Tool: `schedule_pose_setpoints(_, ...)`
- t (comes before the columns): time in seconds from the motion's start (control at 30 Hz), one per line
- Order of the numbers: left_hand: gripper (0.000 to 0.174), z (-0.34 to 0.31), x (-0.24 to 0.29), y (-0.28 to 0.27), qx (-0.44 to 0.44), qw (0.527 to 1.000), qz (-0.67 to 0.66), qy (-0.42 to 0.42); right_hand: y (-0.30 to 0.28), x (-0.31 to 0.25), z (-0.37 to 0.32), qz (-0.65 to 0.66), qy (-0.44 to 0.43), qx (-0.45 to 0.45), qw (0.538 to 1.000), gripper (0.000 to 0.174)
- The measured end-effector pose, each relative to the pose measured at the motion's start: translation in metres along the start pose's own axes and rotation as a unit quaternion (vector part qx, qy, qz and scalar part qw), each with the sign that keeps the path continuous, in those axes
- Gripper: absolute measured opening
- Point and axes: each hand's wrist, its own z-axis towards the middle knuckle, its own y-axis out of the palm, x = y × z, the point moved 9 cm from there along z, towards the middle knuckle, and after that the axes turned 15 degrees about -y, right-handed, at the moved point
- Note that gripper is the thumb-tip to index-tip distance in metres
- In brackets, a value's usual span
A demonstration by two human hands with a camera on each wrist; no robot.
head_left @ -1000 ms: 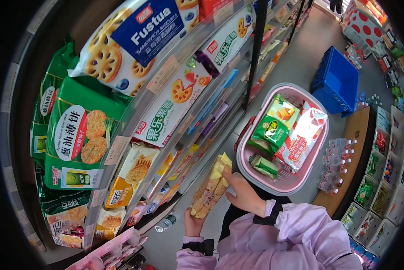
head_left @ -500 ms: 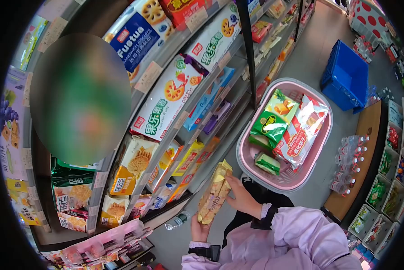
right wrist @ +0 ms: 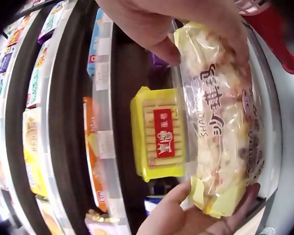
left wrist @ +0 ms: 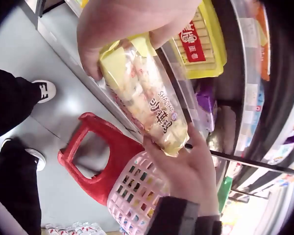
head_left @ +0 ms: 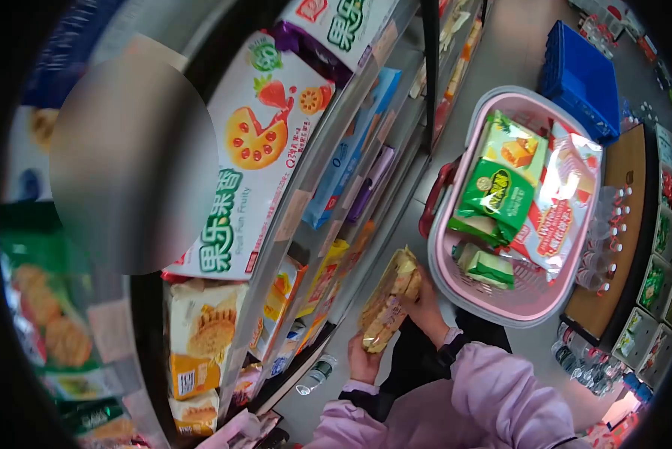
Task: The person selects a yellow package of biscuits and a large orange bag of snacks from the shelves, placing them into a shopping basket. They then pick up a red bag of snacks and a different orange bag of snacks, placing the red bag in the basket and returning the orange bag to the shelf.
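Note:
Between my two hands is a clear, yellow-ended pack of shaqima (head_left: 390, 305), its printed face showing in both wrist views (left wrist: 154, 100). My left hand (head_left: 364, 362) grips the lower end in the head view, with thumb and fingers on either side of the wrapper. Around the other end, nearer the basket, my right hand (head_left: 424, 307) holds it with the thumb across the front. The right wrist view shows the pack (right wrist: 218, 117) held in front of the shelf, beside a yellow tray of stick-shaped snacks (right wrist: 160, 134).
A pink basket (head_left: 444, 280) with a red handle (left wrist: 78, 142) stands on the floor, holding a green pack (head_left: 497, 194), a red-and-white wafer pack (head_left: 560, 217) and a small green-white pack (head_left: 487, 267). Biscuit shelves rise at left. Behind the basket is a blue crate (head_left: 587, 86); bottles (head_left: 605, 232) stand at right.
The head view has swung and come closer to the shelf, so the basket appears farther right. Both hands keep hold of the shaqima pack, which now leans more to the right.

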Motion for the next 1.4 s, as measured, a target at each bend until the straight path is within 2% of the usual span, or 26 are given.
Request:
schedule_pose_setpoints(0.07,0.028,0.025,0.011,0.006,-0.005,1.000,0.014,-0.005,-0.002,-0.006,0.017,-0.016,0.021,0.039,0.999,0.072)
schedule_pose_setpoints(0.1,0.025,0.031,0.016,0.012,-0.022,1.000,0.005,-0.014,0.007,0.019,0.017,-0.019,-0.002,0.059,0.998,0.071)
schedule_pose_setpoints(0.17,0.029,0.048,0.031,0.020,0.016,0.999,0.033,0.023,0.007,0.035,0.029,0.017,0.025,0.116,0.993,0.073)
schedule_pose_setpoints(0.27,0.028,0.060,0.047,0.045,0.043,0.997,0.040,0.047,-0.001,0.037,0.056,-0.011,0.056,0.158,0.986,0.080)
schedule_pose_setpoints(0.33,0.026,0.074,0.046,0.051,0.039,0.997,0.025,0.056,-0.006,0.018,0.078,-0.034,-0.001,0.194,0.980,0.082)
schedule_pose_setpoints(0.37,0.026,0.085,0.041,0.054,0.009,0.999,0.001,0.041,-0.007,0.019,0.085,-0.009,0.006,0.203,0.979,0.085)
schedule_pose_setpoints(0.43,0.027,0.102,0.034,0.062,-0.050,0.997,-0.049,0.012,-0.008,0.034,0.098,-0.056,-0.024,0.211,0.976,0.086)
schedule_pose_setpoints(0.53,0.027,0.111,0.026,0.076,-0.032,0.999,-0.005,-0.015,-0.017,0.044,0.103,-0.158,-0.035,0.247,0.955,0.086)
schedule_pose_setpoints(0.57,0.027,0.112,0.026,0.086,-0.044,0.999,-0.010,0.003,-0.022,0.043,0.104,-0.197,-0.034,0.264,0.944,0.086)
schedule_pose_setpoints(0.67,0.028,0.120,0.045,0.125,-0.103,0.993,0.049,0.035,-0.038,0.043,0.112,-0.177,0.000,0.270,0.946,0.087)
schedule_pose_setpoints(0.7,0.027,0.124,0.054,0.131,-0.103,0.992,0.059,0.052,-0.040,0.029,0.119,-0.239,-0.008,0.233,0.943,0.089)
schedule_pose_setpoints(0.77,0.026,0.126,0.067,0.137,-0.076,0.991,0.079,0.079,-0.037,0.047,0.122,-0.066,-0.054,0.287,0.954,0.090)
schedule_pose_setpoints(0.83,0.027,0.128,0.074,0.140,-0.055,0.990,0.088,0.091,-0.034,0.052,0.130,0.061,-0.053,0.311,0.947,0.091)
schedule_pose_setpoints(0.93,0.029,0.133,0.075,0.153,-0.069,0.990,0.086,0.093,-0.031,0.055,0.140,0.155,-0.016,0.312,0.937,0.089)
schedule_pose_setpoints(1.03,0.031,0.143,0.077,0.173,-0.116,0.986,0.072,0.094,-0.037,0.053,0.152,0.174,-0.055,0.323,0.929,0.084)
schedule_pose_setpoints(1.17,0.033,0.160,0.089,0.183,-0.106,0.984,0.083,0.113,-0.034,0.083,0.165,0.076,-0.062,0.323,0.941,0.081)
schedule_pose_setpoints(1.27,0.036,0.180,0.099,0.182,-0.105,0.988,0.087,0.077,-0.021,0.085,0.184,0.180,-0.084,0.308,0.930,0.080)
schedule_pose_setpoints(1.4,0.037,0.185,0.108,0.197,-0.117,0.988,0.060,0.080,-0.004,0.096,0.207,0.222,-0.079,0.273,0.933,0.077)
